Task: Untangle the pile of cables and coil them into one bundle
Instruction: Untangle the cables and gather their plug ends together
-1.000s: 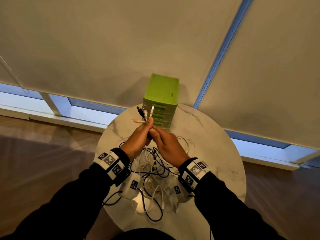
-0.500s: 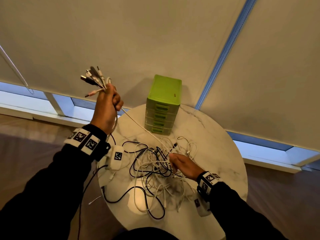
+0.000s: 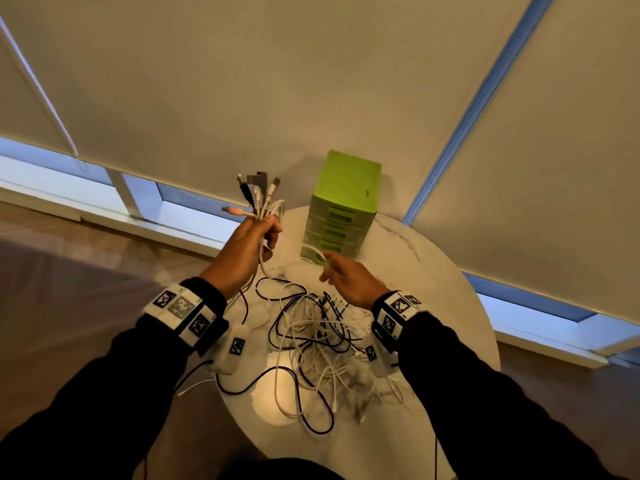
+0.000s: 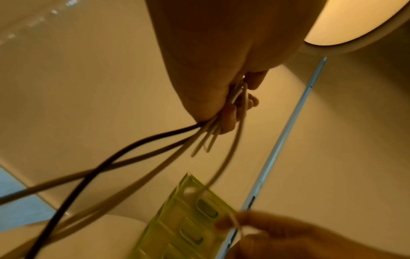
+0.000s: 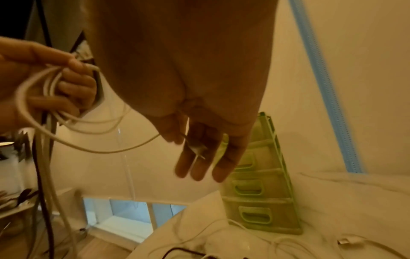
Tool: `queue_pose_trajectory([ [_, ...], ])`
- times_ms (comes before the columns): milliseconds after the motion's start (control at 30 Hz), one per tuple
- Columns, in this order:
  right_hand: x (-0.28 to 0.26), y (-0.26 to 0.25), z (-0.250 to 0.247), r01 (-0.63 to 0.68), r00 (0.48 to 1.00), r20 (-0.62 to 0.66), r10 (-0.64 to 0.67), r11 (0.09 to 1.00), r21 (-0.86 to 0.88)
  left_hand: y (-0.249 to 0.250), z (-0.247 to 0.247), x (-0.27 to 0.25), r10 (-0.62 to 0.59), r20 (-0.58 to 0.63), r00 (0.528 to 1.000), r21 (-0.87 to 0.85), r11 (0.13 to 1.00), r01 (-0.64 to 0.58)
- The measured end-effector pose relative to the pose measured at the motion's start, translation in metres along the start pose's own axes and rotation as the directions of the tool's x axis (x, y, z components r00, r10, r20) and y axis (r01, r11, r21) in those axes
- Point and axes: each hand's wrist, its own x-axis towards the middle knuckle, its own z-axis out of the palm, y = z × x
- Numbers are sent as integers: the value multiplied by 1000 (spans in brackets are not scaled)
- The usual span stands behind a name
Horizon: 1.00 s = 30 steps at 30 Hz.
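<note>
L hand [image 3: 247,245] is raised over the far-left edge of the round white marble table [image 3: 446,306], fingers clenched round a bunch of white and black cable ends [image 3: 258,199] w/ plugs fanning upward. R hand [image 3: 349,277], fingers mostly straight, pinches a thin white cable [image 3: 313,252] just in front of the green plastic mini drawer unit [image 3: 341,209] at the table's far edge. Rest of the tangled black and white cable pile [image 3: 311,337] lies mid-table, strands trailing up to L hand.

The bench [image 3: 433,306] looks like glossy white marble with grey veins. The drawer unit [image 3: 343,216] is translucent green plastic. The cables [image 3: 311,327] wear smooth white or black sheathing.
</note>
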Motion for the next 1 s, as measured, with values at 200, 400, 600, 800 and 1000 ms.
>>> queue_pose_trajectory([
  [200, 40, -34, 63, 87, 990, 126, -57, 965, -247, 20, -70, -29, 60, -127, 990, -185, 979, -83],
  [400, 61, -115, 127, 305, 932, 215, -291, 952, -33, 19, -134, -60, 67, -318, 946, -157, 980, -122],
  [600, 50, -200, 173, 561, 808, 131, -575, 818, 128, 10, -176, -83, 73, -360, 930, 46, 997, -60],
  [800, 62, -208, 187, 513, 852, -40, -522, 818, 260, 1, -210, -82, 42, -401, 915, 72, 997, -14],
  [1000, 61, -169, 200, 215, 929, 290, -229, 973, 81, 4, -251, -76, -30, -509, 860, -168, 984, -65],
])
